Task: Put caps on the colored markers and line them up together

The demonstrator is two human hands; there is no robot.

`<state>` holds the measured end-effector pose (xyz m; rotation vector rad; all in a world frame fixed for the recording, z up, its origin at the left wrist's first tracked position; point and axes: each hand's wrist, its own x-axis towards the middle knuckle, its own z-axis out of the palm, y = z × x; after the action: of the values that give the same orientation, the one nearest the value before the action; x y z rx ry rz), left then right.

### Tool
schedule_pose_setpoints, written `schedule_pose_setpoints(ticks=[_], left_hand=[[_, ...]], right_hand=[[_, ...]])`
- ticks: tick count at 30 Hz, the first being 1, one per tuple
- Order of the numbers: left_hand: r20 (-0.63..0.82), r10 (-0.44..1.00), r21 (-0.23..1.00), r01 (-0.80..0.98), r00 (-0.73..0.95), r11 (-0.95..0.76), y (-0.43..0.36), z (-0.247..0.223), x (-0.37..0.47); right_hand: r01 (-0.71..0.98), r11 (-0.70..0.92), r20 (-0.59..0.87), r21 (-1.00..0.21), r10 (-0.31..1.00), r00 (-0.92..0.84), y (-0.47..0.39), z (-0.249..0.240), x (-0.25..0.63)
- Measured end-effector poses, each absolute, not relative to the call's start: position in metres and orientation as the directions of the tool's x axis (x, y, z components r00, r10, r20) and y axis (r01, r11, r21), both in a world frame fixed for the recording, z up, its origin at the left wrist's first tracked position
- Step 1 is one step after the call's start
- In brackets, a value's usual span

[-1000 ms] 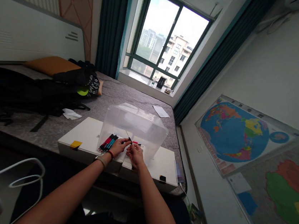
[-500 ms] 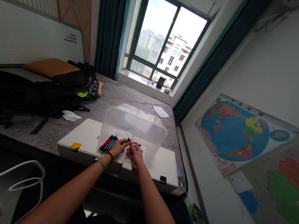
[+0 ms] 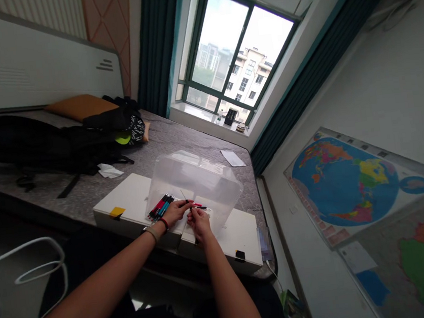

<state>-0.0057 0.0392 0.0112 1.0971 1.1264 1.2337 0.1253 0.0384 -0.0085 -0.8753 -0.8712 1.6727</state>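
Observation:
A red-and-black pen (image 3: pixel 199 205) lies slantwise at my fingertips, above the white box tops. My left hand (image 3: pixel 175 213), with bands at the wrist, comes in from the left and closes its fingers on the pen's upper end. Just below the pen, my right hand (image 3: pixel 200 222) is closed in a pinch; what its fingertips hold is too small to make out. A thin dark strand sticks up by the left fingertips. Beside my left hand lies a bunch of red, blue and black pens (image 3: pixel 160 205). Behind both hands stands a translucent plastic bin (image 3: pixel 198 173).
White boxes (image 3: pixel 121 196) with yellow and black tabs sit at the edge of a grey mattress (image 3: pixel 155 135). A black bag (image 3: pixel 41 142) and a crumpled tissue (image 3: pixel 109 170) lie left. A white paper (image 3: pixel 233 158) lies behind the bin. A white cable hangs lower left.
The whole view has shifted slightly, so things appear a little lower and further right. Both hands stay together at the pen, with only small finger movement.

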Motion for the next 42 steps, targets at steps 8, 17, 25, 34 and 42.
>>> schedule_pose_setpoints(ticks=[8,17,25,34,42], left_hand=[[-0.013,0.998,0.993,-0.118,0.060,0.020,0.043,0.004,-0.005],[0.002,0.999,0.992,-0.130,0.044,0.003,0.041,0.006,-0.007],[0.025,1.000,0.918,-0.395,0.003,-0.022,0.045,0.006,-0.011],[0.023,0.999,0.877,-0.479,-0.035,-0.037,0.047,-0.001,-0.012],[-0.049,0.992,0.904,-0.427,-0.116,-0.005,0.051,-0.003,-0.011]], right_hand=[[-0.457,-0.250,-0.169,-0.854,0.963,-0.211,0.038,-0.004,0.126],[-0.434,-0.236,-0.152,-0.870,0.964,-0.219,0.033,-0.002,0.125],[-0.438,-0.214,-0.149,-0.873,0.973,-0.178,0.035,-0.005,0.125],[-0.478,-0.222,-0.142,-0.850,0.970,-0.197,0.034,-0.005,0.126],[-0.487,-0.232,-0.155,-0.842,0.969,-0.194,0.033,-0.001,0.127]])
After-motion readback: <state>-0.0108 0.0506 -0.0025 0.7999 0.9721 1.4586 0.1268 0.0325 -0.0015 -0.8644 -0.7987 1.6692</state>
